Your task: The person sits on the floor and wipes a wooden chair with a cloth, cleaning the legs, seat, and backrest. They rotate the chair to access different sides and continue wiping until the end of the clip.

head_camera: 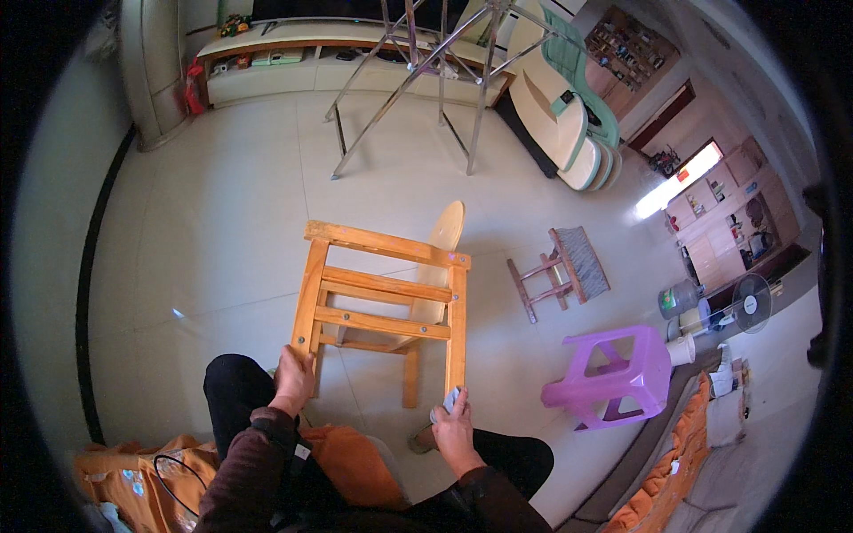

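Note:
Tilted in front of my knees is a small wooden chair (383, 323), its slats and bolt heads facing me. A rounded wooden panel (448, 226) shows behind its frame. My left hand (293, 378) grips the lower part of the left-hand wooden bar. With my right hand (455, 426) I hold a grey cloth (453, 398) against the lower end of the right-hand bar. Part of the cloth is hidden under my fingers.
A purple plastic stool (633, 380) lies on its side to the right, near a small folding stool (580, 263). A metal-legged frame (406, 73) stands ahead, before a low TV cabinet (273, 76). Orange-covered seating (673, 466) is at right; a fan (751, 304) stands beyond.

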Demonstrator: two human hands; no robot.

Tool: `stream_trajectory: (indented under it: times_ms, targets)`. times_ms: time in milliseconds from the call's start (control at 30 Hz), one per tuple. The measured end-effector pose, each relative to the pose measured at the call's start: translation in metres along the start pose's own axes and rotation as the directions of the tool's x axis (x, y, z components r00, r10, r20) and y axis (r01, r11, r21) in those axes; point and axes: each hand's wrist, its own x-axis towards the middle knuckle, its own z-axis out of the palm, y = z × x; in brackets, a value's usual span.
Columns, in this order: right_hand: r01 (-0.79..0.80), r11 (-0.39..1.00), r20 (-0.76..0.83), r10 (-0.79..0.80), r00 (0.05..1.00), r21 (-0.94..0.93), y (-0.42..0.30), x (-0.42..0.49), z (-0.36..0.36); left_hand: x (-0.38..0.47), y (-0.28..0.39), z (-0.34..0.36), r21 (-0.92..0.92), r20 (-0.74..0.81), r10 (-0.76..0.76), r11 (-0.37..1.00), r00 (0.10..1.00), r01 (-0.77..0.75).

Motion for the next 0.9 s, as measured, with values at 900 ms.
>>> stream_trajectory:
  times_ms: [900]
  targets:
    - [0.085,0.932,-0.158,-0.031,0.987,0.351,-0.100,0.193,0.034,-0.004,-0.006,-0.003,0.151,0.089,0.055,0.986,0.995,-0.068]
